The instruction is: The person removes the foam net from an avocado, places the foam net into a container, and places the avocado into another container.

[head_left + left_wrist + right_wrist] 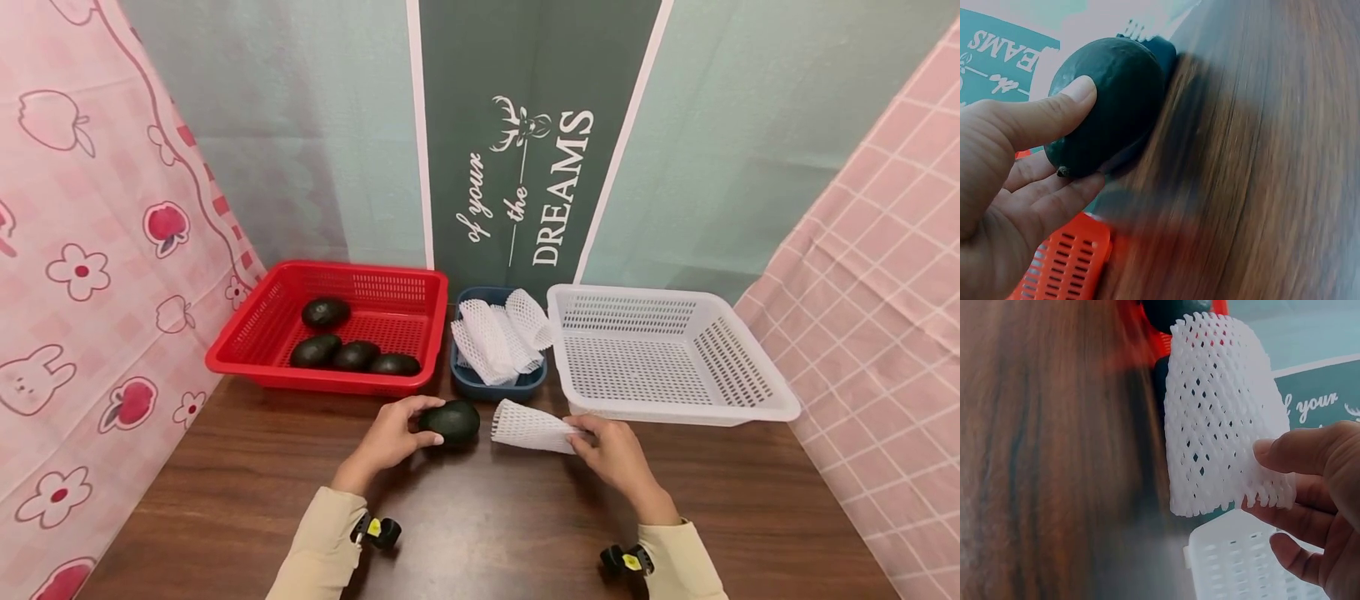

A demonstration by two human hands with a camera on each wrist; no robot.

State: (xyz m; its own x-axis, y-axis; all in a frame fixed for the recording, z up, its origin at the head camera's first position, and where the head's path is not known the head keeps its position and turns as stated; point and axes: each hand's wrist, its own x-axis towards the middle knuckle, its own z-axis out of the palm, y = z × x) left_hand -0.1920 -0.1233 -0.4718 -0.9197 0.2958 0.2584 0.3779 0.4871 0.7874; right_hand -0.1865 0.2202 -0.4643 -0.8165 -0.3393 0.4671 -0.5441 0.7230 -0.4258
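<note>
A dark green avocado (454, 422) is gripped by my left hand (392, 435), thumb on one side and fingers on the other. In the left wrist view the avocado (1110, 103) shows its stem end near the fingers. My right hand (617, 454) pinches one end of a white foam net sleeve (531, 426). The other end of the sleeve faces the avocado, with a small gap between them. In the right wrist view the net sleeve (1225, 419) looks flattened at the pinched end and rounder at the far end.
A red basket (300, 379) at the left holds several avocados (356, 356). Behind the hands, a small blue bin (468, 387) contains more foam net sleeves (491, 337). To the right stands a white basket (675, 408). All are on a brown wooden table (465, 525).
</note>
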